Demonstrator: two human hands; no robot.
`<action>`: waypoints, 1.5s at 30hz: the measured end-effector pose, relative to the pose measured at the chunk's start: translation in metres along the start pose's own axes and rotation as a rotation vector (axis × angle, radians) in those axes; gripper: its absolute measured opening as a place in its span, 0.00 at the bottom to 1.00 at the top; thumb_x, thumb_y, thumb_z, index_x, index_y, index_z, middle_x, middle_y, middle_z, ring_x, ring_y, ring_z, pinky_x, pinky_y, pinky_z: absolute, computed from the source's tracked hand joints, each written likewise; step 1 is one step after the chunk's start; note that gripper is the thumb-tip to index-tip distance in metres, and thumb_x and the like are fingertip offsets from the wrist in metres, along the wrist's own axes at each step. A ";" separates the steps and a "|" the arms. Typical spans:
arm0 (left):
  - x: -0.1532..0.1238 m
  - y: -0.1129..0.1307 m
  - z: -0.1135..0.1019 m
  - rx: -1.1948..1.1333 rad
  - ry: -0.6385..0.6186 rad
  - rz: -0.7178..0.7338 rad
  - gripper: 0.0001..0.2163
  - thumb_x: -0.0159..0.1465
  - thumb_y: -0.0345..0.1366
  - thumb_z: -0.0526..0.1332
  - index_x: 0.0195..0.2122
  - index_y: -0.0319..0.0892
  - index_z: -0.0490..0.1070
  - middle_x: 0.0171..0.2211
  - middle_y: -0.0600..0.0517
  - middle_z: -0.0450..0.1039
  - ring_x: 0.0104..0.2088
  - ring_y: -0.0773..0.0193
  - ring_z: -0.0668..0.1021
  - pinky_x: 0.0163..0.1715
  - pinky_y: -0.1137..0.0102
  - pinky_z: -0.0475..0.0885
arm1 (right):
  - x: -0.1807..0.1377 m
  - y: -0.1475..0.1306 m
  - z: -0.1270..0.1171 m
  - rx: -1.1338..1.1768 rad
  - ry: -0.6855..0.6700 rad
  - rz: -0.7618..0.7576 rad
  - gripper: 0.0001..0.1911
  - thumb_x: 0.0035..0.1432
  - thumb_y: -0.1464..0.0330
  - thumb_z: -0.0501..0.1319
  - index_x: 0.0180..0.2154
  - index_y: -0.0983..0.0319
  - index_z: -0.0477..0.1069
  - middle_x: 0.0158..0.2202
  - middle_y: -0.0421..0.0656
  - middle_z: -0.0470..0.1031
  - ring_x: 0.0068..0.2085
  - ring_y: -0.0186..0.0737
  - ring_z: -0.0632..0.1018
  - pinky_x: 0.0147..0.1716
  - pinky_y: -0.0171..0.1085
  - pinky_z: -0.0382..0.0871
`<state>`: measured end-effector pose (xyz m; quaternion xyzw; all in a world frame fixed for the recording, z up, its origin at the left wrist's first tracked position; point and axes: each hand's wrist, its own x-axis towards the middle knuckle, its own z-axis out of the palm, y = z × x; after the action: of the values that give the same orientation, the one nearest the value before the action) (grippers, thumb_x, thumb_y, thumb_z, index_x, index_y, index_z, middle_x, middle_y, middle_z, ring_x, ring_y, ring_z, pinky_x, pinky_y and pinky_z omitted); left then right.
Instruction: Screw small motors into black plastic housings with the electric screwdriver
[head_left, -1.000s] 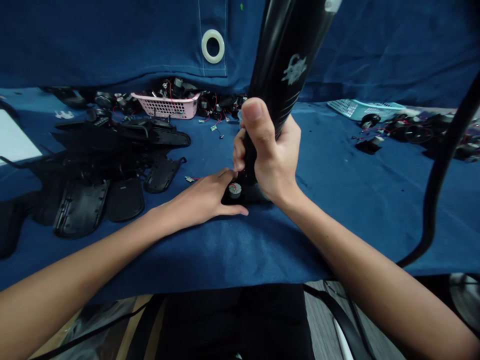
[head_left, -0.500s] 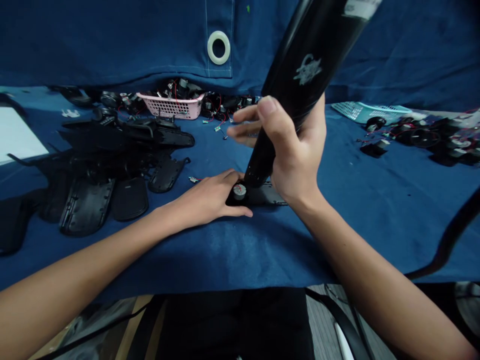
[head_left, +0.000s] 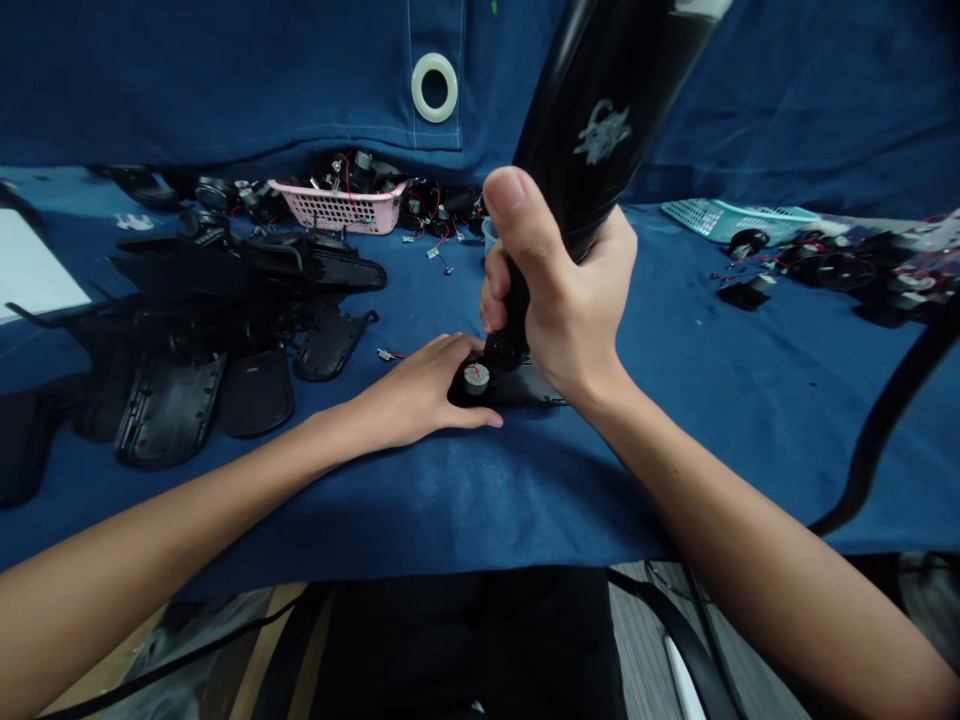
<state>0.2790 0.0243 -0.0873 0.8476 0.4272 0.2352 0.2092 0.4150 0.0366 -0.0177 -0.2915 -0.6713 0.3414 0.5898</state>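
Observation:
My right hand (head_left: 570, 270) is wrapped round a thick black cylindrical tool (head_left: 577, 140) that looks like an electric screwdriver. Its thumb lies along the near side, and the narrower lower end points down at a black plastic housing (head_left: 525, 385). The tip itself is hidden. My left hand (head_left: 420, 395) holds the housing's left end against the blue cloth, thumb in front and fingers behind. Between that thumb and the fingers shows a small round silver motor (head_left: 475, 378) with a red wire. Beyond the left fingers lies a small wired connector piece (head_left: 390, 355).
Black plastic shells (head_left: 172, 410) are heaped on the left. At the back stand a pink basket (head_left: 345, 210) of wired parts and a turquoise basket (head_left: 735, 220). More wired black parts (head_left: 840, 265) lie at right, above a black cable (head_left: 877, 460). A blue curtain (head_left: 225, 80) hangs behind.
My right hand's fingers, stretched out before, have curled round the tool. The tool has come slightly down and left. My left hand stays on the housing.

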 end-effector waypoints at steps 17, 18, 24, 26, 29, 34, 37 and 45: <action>0.000 0.003 0.002 -0.046 0.000 -0.063 0.31 0.54 0.50 0.69 0.54 0.40 0.63 0.53 0.44 0.69 0.52 0.51 0.72 0.52 0.60 0.67 | -0.002 -0.006 0.003 0.064 0.060 0.098 0.17 0.56 0.54 0.64 0.28 0.57 0.62 0.17 0.32 0.61 0.16 0.29 0.66 0.16 0.33 0.63; 0.000 0.003 0.002 -0.049 0.003 -0.064 0.31 0.54 0.50 0.69 0.54 0.40 0.62 0.54 0.44 0.69 0.53 0.51 0.72 0.52 0.60 0.67 | -0.002 -0.006 0.003 0.060 0.062 0.091 0.17 0.56 0.54 0.64 0.28 0.57 0.62 0.17 0.32 0.61 0.16 0.29 0.66 0.16 0.33 0.62; 0.000 0.003 0.003 -0.032 -0.003 -0.053 0.31 0.55 0.50 0.68 0.54 0.39 0.62 0.54 0.42 0.68 0.54 0.50 0.72 0.53 0.59 0.67 | -0.003 -0.004 0.004 0.058 0.075 0.045 0.18 0.56 0.54 0.64 0.28 0.57 0.61 0.17 0.33 0.61 0.16 0.30 0.65 0.14 0.34 0.60; 0.000 0.003 0.002 -0.033 -0.004 -0.051 0.31 0.55 0.49 0.69 0.55 0.39 0.62 0.55 0.42 0.68 0.53 0.50 0.72 0.53 0.59 0.67 | -0.003 -0.003 0.004 0.053 0.081 0.038 0.18 0.57 0.54 0.64 0.28 0.57 0.60 0.17 0.33 0.60 0.16 0.30 0.64 0.14 0.34 0.59; 0.000 0.002 0.002 -0.046 -0.002 -0.047 0.31 0.55 0.50 0.68 0.55 0.41 0.62 0.56 0.42 0.68 0.54 0.50 0.72 0.53 0.58 0.67 | -0.002 -0.003 0.003 0.057 0.066 0.043 0.18 0.57 0.53 0.63 0.29 0.57 0.60 0.17 0.33 0.60 0.16 0.30 0.65 0.15 0.33 0.60; 0.000 0.002 0.001 -0.050 -0.006 -0.046 0.30 0.56 0.50 0.68 0.54 0.41 0.62 0.55 0.42 0.68 0.54 0.50 0.72 0.53 0.57 0.67 | -0.003 -0.006 0.003 0.038 0.046 0.076 0.19 0.56 0.52 0.63 0.28 0.57 0.59 0.17 0.33 0.61 0.17 0.31 0.65 0.16 0.34 0.62; 0.000 0.003 0.001 -0.045 -0.015 -0.059 0.30 0.56 0.52 0.67 0.54 0.41 0.62 0.55 0.43 0.68 0.54 0.49 0.72 0.52 0.56 0.67 | -0.003 -0.008 0.003 -0.018 0.070 0.093 0.22 0.56 0.50 0.62 0.26 0.57 0.56 0.17 0.34 0.61 0.17 0.32 0.65 0.16 0.35 0.62; -0.001 0.004 -0.001 -0.032 -0.023 -0.084 0.30 0.55 0.53 0.67 0.53 0.42 0.63 0.54 0.43 0.69 0.53 0.49 0.73 0.52 0.58 0.68 | -0.004 -0.006 0.005 0.009 0.073 0.061 0.22 0.56 0.50 0.62 0.26 0.57 0.56 0.18 0.34 0.60 0.17 0.31 0.64 0.17 0.35 0.60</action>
<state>0.2807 0.0214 -0.0841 0.8281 0.4560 0.2232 0.2374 0.4107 0.0297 -0.0158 -0.3213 -0.6386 0.3516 0.6044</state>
